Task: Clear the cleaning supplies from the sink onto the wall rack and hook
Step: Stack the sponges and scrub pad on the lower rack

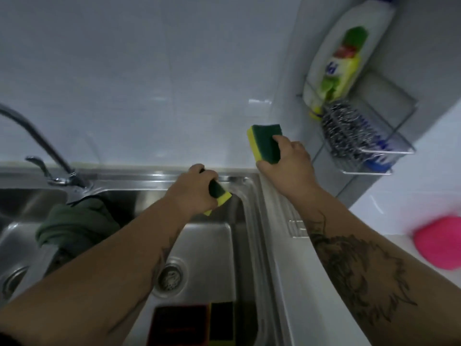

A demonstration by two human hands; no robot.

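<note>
Each hand holds a green-and-yellow sponge above the sink.

A tap (37, 143) stands at far left, with a green cloth (77, 221) draped in the sink (209, 248) below it. The left hand (197, 188) has its grip clenched around a sponge (219, 194) over the sink's back corner, yellow edge poking out below the fingers. The right hand (287, 166) grasps a second sponge (265, 142) raised against the wall, green face outward, near the rack (374, 146). The rack holds a bottle (344, 56), a steel scourer (346, 128) and a blue brush (379, 156). More sponges (194, 323) lie at the sink's near edge.
</note>
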